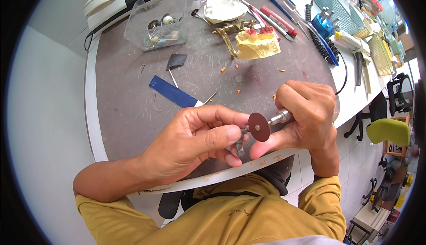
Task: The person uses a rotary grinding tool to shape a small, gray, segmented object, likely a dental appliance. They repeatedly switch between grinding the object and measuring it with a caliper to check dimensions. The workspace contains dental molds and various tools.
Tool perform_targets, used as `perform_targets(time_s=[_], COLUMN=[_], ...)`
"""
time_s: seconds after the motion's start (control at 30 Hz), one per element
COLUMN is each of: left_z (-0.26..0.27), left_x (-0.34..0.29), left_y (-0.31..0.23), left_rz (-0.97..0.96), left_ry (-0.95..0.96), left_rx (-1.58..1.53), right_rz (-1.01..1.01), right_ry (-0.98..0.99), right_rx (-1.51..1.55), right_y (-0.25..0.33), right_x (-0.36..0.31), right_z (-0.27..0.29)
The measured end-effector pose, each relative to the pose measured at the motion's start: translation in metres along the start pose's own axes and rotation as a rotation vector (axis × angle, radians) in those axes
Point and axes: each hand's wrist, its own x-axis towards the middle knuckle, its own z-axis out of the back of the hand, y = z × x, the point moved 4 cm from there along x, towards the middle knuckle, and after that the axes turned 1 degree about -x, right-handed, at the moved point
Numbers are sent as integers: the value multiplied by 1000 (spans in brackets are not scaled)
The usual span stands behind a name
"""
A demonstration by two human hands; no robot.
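Note:
My left hand point(199, 136) is closed, pinching a small dark grey dental casting point(239, 148) of knobbly tooth-like shapes between thumb and fingers. My right hand point(306, 112) grips a silver rotary handpiece point(281, 116), its thumb stretched toward the casting. At the handpiece's tip sits a dark red cutting disc point(259, 127), right beside the casting and overlapping part of it in view. Whether the disc touches the casting, I cannot tell. Beyond my left fingers lie a blue strip with a white end point(174, 91) and a thin metal bur point(210, 98).
A yellow dental model with red teeth point(258, 45) stands beyond the hands, next to a brass articulator point(228, 43) and a white plaster cast point(225, 8). A clear box of polishing tips point(157, 27) is at far left. Pens point(277, 21), a blue bur stand point(325, 23) and baskets line the right.

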Motion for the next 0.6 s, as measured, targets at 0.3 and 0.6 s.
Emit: perform_targets(time_s=[0.3,0.6], left_z=[0,1], left_x=[0,0], left_y=[-1,0], left_rz=[0,5], left_ry=[15,-8], left_rx=[4,5], right_rz=[3,-5], right_ry=[17,32], right_rx=[-19,-35], right_y=[0,0], right_x=[0,0], right_z=[1,1])
